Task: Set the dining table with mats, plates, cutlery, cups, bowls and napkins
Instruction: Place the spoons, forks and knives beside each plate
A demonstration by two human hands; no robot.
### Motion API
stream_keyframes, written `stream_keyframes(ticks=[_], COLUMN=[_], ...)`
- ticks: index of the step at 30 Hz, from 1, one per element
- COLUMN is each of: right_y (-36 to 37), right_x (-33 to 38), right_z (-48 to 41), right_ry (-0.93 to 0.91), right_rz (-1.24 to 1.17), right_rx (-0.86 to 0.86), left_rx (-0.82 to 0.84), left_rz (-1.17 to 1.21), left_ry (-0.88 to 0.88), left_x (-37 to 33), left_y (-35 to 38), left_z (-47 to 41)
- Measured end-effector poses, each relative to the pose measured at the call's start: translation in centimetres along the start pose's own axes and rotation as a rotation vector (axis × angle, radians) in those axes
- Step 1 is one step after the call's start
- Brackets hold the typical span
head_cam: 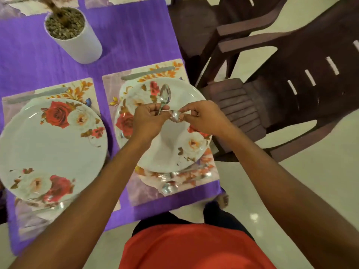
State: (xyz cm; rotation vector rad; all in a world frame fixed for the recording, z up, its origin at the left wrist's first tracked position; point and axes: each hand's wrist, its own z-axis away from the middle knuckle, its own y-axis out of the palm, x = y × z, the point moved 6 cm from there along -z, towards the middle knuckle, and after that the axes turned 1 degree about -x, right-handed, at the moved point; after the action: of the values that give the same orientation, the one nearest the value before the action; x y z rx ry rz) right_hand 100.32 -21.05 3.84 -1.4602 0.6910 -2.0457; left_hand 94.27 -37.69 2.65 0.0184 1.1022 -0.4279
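Two floral plates lie on floral mats on the purple tablecloth: the left plate (48, 150) and the right plate (174, 144). Above the right plate my left hand (147, 119) pinches the handle of a spoon (165, 96), its bowl pointing away from me. My right hand (202, 117) pinches a second spoon (175, 115) by its bowl end, close to my left fingers. A knife (147, 73) lies on the right mat (136, 191) beyond that plate, another knife (37, 95) beyond the left plate. A third spoon (170, 188) lies on the right mat near the table edge.
A white pot (77, 41) filled with gravel stands at the back of the table. Two dark brown plastic chairs (281, 94) stand to the right of the table on the pale floor. More mats show at the far top edge.
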Motion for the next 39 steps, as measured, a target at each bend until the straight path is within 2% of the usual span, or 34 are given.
stream_keyframes(ticks=[7, 13, 19, 32, 39], right_y=[-7.0, -15.3, -24.3, -46.8, -57.1], right_x=[-10.8, -23.2, -33.2, -44.2, -48.7], right_z=[9.0, 17.5, 22.4, 14.6, 7.2], right_ry=[-0.067, 0.066, 0.212, 0.267, 0.281], right_rz=[-0.029, -0.021, -0.080, -0.037, -0.207], right_rx=[-0.112, -0.179, -0.302, -0.261, -0.317], left_rx=[-0.059, 0.023, 0.157, 0.158, 0.086], left_rz=[-0.036, 0.008, 0.029, 0.208, 0.392], left_ry=[0.074, 0.021, 0.023, 0.016, 0.020], left_x=[-0.1, 0.0, -4.0, -16.7, -25.7], left_y=[14.0, 30.7, 45.1, 66.2, 74.3], left_z=[6.5, 11.0, 12.2, 1.8, -6.5])
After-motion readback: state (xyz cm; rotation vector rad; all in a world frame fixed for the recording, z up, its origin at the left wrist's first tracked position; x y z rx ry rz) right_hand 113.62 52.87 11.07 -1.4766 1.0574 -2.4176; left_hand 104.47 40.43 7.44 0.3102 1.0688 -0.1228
